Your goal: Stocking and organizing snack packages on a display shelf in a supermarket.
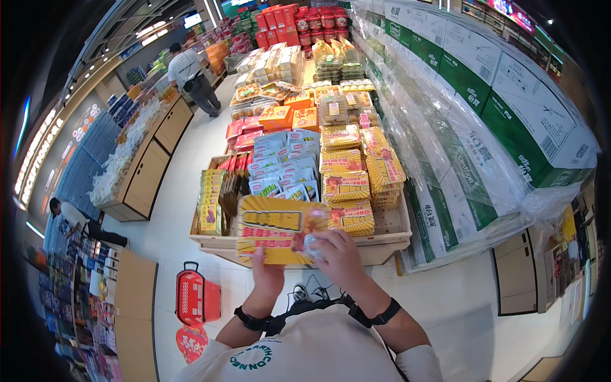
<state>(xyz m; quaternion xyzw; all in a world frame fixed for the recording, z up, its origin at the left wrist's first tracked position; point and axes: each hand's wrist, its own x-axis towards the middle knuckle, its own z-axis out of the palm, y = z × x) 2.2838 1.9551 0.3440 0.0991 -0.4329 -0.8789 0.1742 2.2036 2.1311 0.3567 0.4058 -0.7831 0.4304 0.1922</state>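
A flat yellow food package (270, 221) with red and dark print is held up in front of the display. My left hand (268, 280) grips its lower edge, thumb on the front. My right hand (340, 254) is closed at the lower right corner, its fingers over the front. A shiny, whitish patch shows by those fingertips; whether it is a loose bit of plastic or part of the package, I cannot tell. Just behind are stacked similar yellow packages (347, 186), silver-blue pouches (283, 162) and upright yellow packets (210, 202).
A wooden display bin (388, 239) stands before me. Plastic-wrapped green and white cartons (458, 165) rise along the right. On the floor at left sits a red shopping basket (197, 296). One person (191, 76) stands in the far aisle, another (86, 223) at the left shelves.
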